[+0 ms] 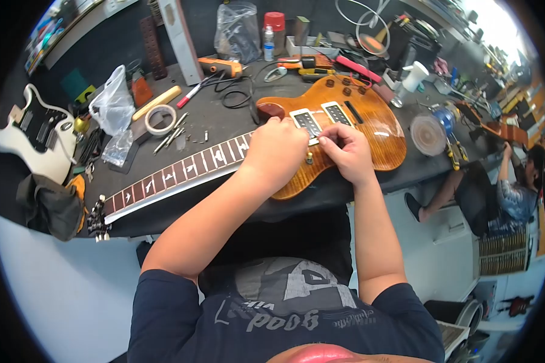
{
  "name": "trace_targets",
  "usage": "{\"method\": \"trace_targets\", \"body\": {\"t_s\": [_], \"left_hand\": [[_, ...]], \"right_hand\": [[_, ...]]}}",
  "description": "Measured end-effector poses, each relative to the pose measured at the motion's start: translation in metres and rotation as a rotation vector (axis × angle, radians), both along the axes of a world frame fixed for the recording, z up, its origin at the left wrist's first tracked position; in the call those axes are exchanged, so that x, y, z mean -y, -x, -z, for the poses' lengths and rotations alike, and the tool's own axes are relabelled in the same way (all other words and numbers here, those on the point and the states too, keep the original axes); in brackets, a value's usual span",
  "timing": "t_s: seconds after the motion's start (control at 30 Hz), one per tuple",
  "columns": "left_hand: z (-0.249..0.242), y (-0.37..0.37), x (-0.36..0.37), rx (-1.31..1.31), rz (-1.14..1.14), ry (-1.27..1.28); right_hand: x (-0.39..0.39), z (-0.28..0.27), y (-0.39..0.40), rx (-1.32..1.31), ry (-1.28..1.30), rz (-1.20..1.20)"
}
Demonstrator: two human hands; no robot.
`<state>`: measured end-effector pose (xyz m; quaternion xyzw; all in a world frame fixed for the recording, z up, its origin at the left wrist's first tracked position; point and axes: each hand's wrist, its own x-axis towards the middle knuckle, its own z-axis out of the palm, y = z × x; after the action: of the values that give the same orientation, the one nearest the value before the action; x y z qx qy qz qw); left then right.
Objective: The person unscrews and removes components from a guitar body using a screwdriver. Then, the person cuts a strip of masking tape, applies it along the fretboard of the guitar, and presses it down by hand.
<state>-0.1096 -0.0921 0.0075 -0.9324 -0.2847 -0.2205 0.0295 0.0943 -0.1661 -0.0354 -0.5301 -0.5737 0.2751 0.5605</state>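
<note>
An amber electric guitar with an inlaid fretboard lies face up along the bench's near edge, its headstock at the left. My left hand is closed at the left end of the pickup nearer the neck, covering the join of neck and body; whatever its fingers hold is hidden. My right hand has its thumb and index finger pinched by the lower right corner of that same pickup, and anything between them is too small to make out. The other pickup sits just above my right hand.
Behind the guitar lie a masking tape roll, a wooden stick, a red-and-white marker and a black cable. A white guitar body stands at the left. Another person sits at the right, holding a guitar.
</note>
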Motion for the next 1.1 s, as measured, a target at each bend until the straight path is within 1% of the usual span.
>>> {"method": "trace_targets", "body": {"t_s": [0.07,0.13,0.23,0.27,0.33,0.37,0.43,0.5,0.7,0.83,0.93,1.03,1.1], "left_hand": [[-0.007,-0.003,0.001,-0.081,0.006,-0.001],[-0.012,-0.002,0.002,-0.096,0.016,-0.001],[-0.012,0.0,0.001,-0.116,-0.015,-0.006],[-0.012,-0.001,0.0,-0.133,-0.024,-0.007],[-0.009,-0.007,-0.001,-0.12,0.005,-0.019],[-0.009,-0.007,-0.001,-0.09,0.021,-0.028],[-0.011,-0.007,0.001,-0.044,0.067,-0.075],[-0.013,-0.007,0.003,-0.065,0.065,-0.081],[-0.019,-0.016,0.0,-0.121,0.017,-0.043],[-0.014,-0.021,0.003,-0.133,-0.06,-0.064],[-0.012,-0.018,0.003,-0.112,-0.044,-0.07],[-0.012,-0.015,0.002,-0.096,-0.036,-0.068],[-0.014,-0.017,0.003,-0.101,-0.045,-0.046]], "right_hand": [[-0.001,0.002,-0.001,-0.052,0.004,-0.015],[0.0,-0.001,0.002,-0.067,0.002,-0.024],[0.003,-0.004,0.002,-0.004,0.038,0.012],[0.001,-0.005,0.003,0.076,-0.041,0.029],[0.003,-0.014,0.002,0.163,-0.007,0.038],[0.002,-0.01,0.002,0.13,-0.063,0.039],[0.004,-0.009,0.003,0.029,-0.034,0.001],[0.006,-0.012,0.003,0.012,-0.005,-0.036],[0.007,-0.015,0.004,-0.017,-0.009,-0.042],[0.007,-0.014,0.005,0.047,-0.017,-0.01],[0.008,-0.015,0.005,0.058,-0.009,0.001],[0.008,-0.014,0.005,0.005,0.002,-0.029],[0.009,-0.012,0.004,0.031,0.009,-0.003]]}}
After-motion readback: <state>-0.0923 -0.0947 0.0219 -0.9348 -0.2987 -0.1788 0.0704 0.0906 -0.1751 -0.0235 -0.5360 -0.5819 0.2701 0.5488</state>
